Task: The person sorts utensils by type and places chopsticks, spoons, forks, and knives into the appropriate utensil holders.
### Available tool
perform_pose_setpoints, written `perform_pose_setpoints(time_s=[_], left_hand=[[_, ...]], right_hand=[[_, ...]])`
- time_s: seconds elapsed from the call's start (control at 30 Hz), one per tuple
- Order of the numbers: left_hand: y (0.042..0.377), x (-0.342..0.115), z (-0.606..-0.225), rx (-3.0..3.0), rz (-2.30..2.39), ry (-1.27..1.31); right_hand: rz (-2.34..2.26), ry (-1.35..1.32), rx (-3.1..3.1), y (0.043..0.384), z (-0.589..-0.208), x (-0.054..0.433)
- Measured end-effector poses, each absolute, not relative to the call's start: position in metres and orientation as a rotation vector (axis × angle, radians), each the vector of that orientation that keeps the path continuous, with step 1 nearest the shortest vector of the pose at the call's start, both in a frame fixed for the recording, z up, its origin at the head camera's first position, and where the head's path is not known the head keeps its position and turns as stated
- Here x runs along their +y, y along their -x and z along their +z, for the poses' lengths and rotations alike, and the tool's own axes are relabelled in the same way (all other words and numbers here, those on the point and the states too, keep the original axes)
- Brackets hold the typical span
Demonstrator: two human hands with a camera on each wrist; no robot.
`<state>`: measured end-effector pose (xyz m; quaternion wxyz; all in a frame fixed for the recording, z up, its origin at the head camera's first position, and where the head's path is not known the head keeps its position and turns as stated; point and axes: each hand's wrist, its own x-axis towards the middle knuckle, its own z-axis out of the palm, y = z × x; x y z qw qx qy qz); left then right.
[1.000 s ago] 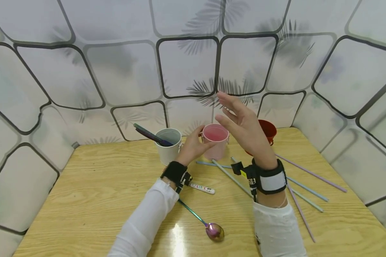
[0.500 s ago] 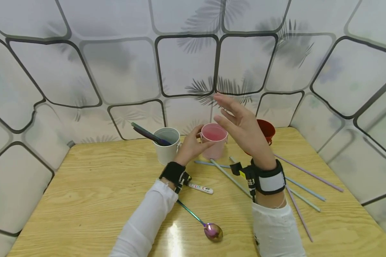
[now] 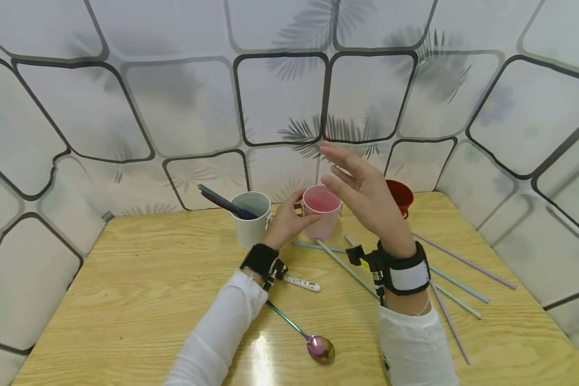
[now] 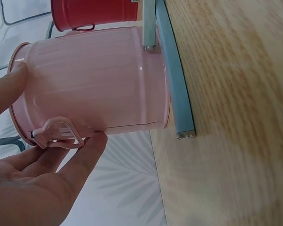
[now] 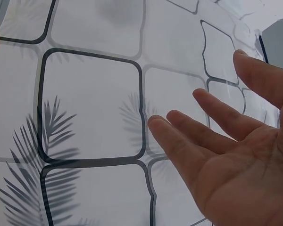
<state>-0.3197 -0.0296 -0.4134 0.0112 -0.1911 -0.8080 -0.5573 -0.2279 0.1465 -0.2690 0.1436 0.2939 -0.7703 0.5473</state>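
Note:
A small pink bucket (image 3: 324, 229) stands upright toward the back of the table. My left hand (image 3: 284, 221) holds it from the left; in the left wrist view the thumb lies at the rim of the pink bucket (image 4: 94, 80) and the fingers (image 4: 87, 157) bear on its side by the wire handle. Raised in the air to the right, my right hand (image 3: 364, 195) has nothing in it. Its fingers are loosely extended and spread in the right wrist view, where the hand (image 5: 236, 155) appears before the patterned wall.
Left of the pink bucket stands a white bucket (image 3: 248, 230) with dark utensils (image 3: 224, 203) leaning in it. A red bucket (image 3: 401, 194) is partly behind my right hand. Nearer lie a white marker (image 3: 302, 283), an iridescent spoon (image 3: 320, 348) and several pastel sticks (image 3: 463, 260).

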Motion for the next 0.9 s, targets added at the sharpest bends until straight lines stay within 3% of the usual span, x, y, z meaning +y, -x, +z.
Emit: perform_pose_setpoints(time_s=[0.53, 0.9], left_hand=[[0.32, -0.029, -0.416, -2.498, -1.729, 0.583], [0.317, -0.028, -0.415, -2.522, -1.733, 0.545]], right_hand=[[1.501, -0.894, -2.15, 0.193, -0.255, 0.145], [1.217, -0.917, -2.111, 0.147, -0.239, 0.154]])
